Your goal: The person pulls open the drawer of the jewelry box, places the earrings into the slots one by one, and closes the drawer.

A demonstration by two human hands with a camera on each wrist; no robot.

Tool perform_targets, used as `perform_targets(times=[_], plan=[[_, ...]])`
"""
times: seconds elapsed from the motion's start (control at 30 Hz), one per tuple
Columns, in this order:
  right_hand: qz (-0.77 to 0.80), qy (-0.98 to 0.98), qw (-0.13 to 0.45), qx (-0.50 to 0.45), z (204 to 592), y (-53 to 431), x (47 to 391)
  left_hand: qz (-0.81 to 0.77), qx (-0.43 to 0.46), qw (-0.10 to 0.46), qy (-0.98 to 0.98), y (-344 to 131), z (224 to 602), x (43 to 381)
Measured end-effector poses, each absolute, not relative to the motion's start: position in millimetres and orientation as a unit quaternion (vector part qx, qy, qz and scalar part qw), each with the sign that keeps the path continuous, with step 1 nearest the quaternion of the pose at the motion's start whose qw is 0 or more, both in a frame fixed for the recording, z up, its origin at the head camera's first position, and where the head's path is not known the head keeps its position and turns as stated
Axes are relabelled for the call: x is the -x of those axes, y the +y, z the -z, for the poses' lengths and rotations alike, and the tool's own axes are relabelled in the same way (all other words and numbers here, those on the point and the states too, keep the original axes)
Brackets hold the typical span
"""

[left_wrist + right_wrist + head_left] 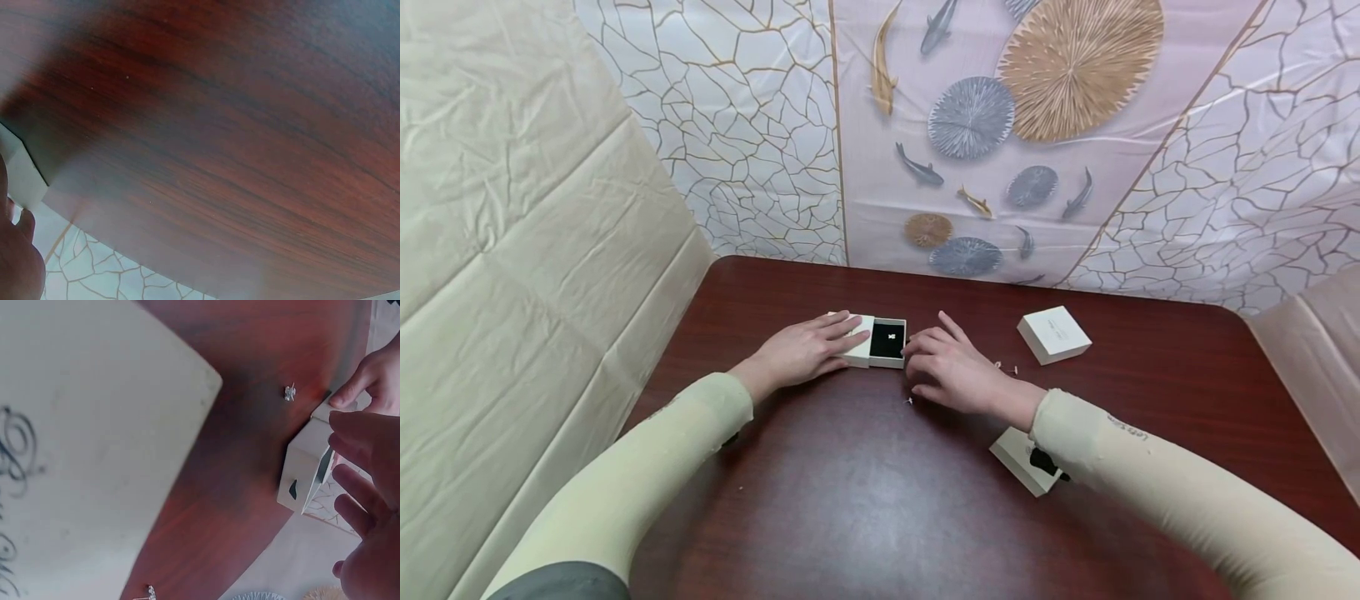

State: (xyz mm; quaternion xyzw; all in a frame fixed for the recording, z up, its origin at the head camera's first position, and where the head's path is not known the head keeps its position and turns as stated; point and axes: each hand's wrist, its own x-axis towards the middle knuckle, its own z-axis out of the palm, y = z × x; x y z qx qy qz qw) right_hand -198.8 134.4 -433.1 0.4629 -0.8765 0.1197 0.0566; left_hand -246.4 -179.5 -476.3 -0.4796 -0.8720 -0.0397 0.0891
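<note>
A small white drawer box (860, 362) lies on the table, its drawer (888, 362) pulled out to the right. On the black lining inside is a small silvery piece (892, 337). My left hand (797, 348) rests on the box's sleeve with straight fingers over its top and the thumb at its near side. Beside the drawer's right end is my right hand (953, 367), fingers loosely bent and spread, nothing between them. A black pull tab (294, 489) shows on that end. Near my right fingertips lies a tiny sparkling stud (289, 392).
Two small shiny pieces (1016, 370) lie just past my right wrist. A closed white box (1054, 335) stands at the back right. Under my right forearm is another white box (1021, 458) with something black (1043, 460) at it. Curtains rise behind the brown table (850, 517).
</note>
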Motion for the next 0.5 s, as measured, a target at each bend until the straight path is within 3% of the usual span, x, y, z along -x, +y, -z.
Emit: perform_targets(times=[0.5], plan=[[-0.114, -0.856, 0.060, -0.501, 437.5, 135.7, 190.1, 0.042, 0.475, 0.082, -0.875, -178.9, 474.0, 245.0]])
